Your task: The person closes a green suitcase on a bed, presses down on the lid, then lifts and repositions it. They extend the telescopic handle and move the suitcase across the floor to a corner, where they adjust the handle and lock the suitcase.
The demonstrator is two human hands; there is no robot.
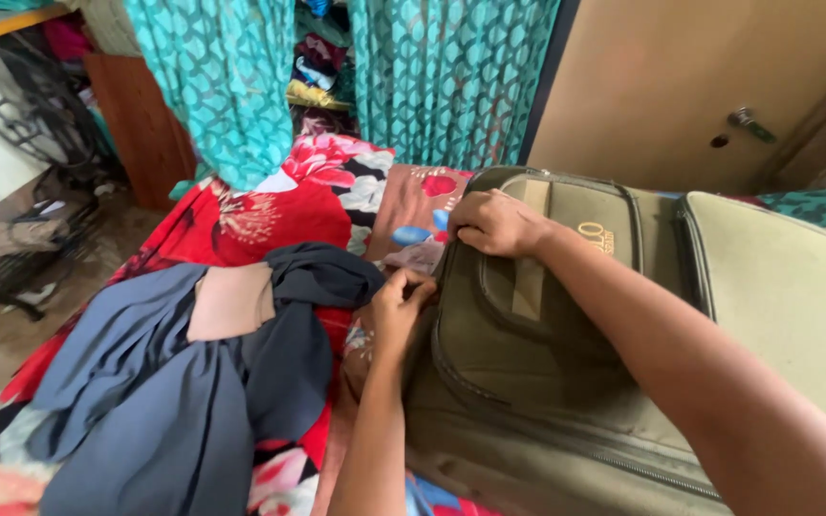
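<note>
Both hands on the green suitcase (566,363): right hand (494,223) pinching its far-left corner, left hand (396,311) gripping its left edge, dark clothes (174,382) left on the bed (279,205)

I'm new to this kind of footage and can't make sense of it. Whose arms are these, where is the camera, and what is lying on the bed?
There is no machine here: the two bare arms belong to one person, and the single picture comes from a camera worn on their head, looking down at their hands. The right hand rests closed on the top corner of an olive-green suitcase, which lies flat on a bed. The left hand pinches at the suitcase's edge just below, where the zipper seam runs; what the fingers grip is too small to tell. Beside the suitcase lies a pile of dark blue-grey clothes on a red floral bedsheet. Behind hang teal curtains, with a tan door at right.
</note>
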